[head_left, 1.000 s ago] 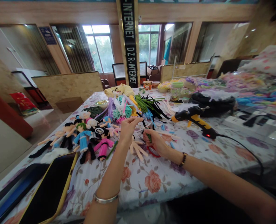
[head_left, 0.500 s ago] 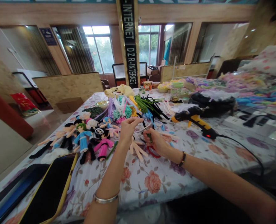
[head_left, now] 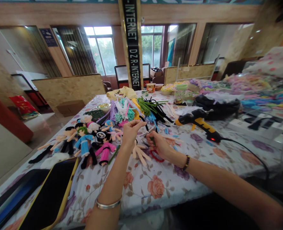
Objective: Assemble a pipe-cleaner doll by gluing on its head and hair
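My left hand (head_left: pixel 130 131) is raised over the flowered tablecloth (head_left: pixel 155 185), its fingertips pinched on something thin that I cannot make out. My right hand (head_left: pixel 158 145) rests low on the cloth, fist closed round a short green stem (head_left: pixel 152 140). A red ring-shaped handle (head_left: pixel 155 157) lies under the right hand. A skin-coloured pipe-cleaner figure (head_left: pixel 139 154) lies between the two hands. A row of small pipe-cleaner dolls (head_left: pixel 88 140) lies to the left of my left hand.
A yellow and black glue gun (head_left: pixel 198 123) with a lit red light and a black cord stands right of my hands. A heap of coloured pipe cleaners (head_left: pixel 134 110) is behind them. A dark tablet in a yellow case (head_left: pixel 48 198) lies at the near left.
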Tool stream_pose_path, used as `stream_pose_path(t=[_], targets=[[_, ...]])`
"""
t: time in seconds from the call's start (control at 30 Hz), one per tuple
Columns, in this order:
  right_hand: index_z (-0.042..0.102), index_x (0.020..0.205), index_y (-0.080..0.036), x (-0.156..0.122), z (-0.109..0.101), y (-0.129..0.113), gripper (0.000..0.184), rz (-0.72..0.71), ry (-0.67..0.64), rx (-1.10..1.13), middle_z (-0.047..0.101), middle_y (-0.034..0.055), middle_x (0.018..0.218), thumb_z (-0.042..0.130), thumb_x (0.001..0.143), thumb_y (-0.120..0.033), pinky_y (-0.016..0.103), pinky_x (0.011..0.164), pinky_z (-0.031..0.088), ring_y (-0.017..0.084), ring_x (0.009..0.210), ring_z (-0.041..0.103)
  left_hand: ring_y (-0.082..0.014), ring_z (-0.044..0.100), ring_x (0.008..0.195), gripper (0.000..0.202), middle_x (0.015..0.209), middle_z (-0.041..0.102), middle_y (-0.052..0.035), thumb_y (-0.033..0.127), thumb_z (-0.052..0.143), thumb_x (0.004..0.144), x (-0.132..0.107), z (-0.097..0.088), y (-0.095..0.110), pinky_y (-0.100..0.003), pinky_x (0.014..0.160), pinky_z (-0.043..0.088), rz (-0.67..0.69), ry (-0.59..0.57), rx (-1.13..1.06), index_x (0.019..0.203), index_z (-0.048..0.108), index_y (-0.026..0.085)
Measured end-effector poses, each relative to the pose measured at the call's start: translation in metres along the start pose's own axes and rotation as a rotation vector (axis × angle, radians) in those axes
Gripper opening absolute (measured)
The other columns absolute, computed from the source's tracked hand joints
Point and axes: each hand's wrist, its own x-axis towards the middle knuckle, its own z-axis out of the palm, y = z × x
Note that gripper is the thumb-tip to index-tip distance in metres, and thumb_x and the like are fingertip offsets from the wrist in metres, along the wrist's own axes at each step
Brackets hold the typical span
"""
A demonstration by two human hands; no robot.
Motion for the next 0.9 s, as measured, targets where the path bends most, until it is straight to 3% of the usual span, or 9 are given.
stream_pose_path(t=[0.9], targets=[[0.038, 0.057, -0.018, 0.0010, -0.0020, 0.0025, 0.018, 0.010, 0.023, 0.050, 0.029, -0.0072, 0.052, 0.050, 0.062, -0.031, 0.020, 0.041, 0.013, 0.006, 0.046, 0.021, -0.0101, 0.046, 0.059, 0.008, 0.054, 0.056, 0.0029, 0.024, 0.068, 0.054, 0.0019, -0.0004, -0.0015, -0.025, 0.063, 0.035, 0.042, 0.045, 0.015, 0.050, 0.064, 0.018]])
